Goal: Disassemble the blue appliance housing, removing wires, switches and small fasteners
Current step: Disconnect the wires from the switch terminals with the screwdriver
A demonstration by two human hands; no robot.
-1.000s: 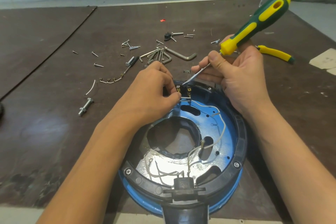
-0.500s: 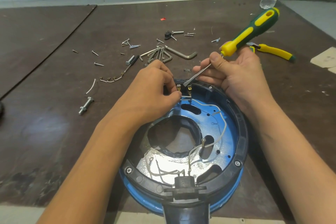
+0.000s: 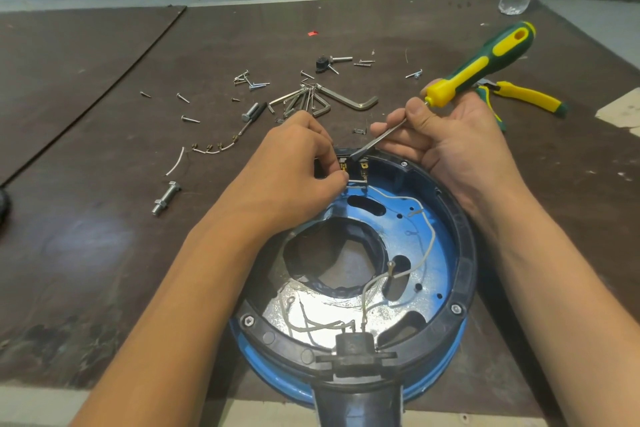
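**Free the switch (image 3: 358, 166) terminal, 12 o'clock on the rim.**
The blue housing (image 3: 445, 253) lies on the desk (image 3: 104, 218). Your left hand (image 3: 294, 173) pinches the wire terminal (image 3: 355, 184) in its fingers; your right hand (image 3: 460, 149) has its fingers curled round the screwdriver (image 3: 438, 94) shaft. Lever gently, pulling straight.

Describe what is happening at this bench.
A person is taking apart a round blue housing on a table. The right hand holds a screwdriver by its shaft, with the tip set against the switch at the far rim. The left hand appears to pinch the end of a white wire beside that switch. Loose screws, hex keys and pliers lie beyond.
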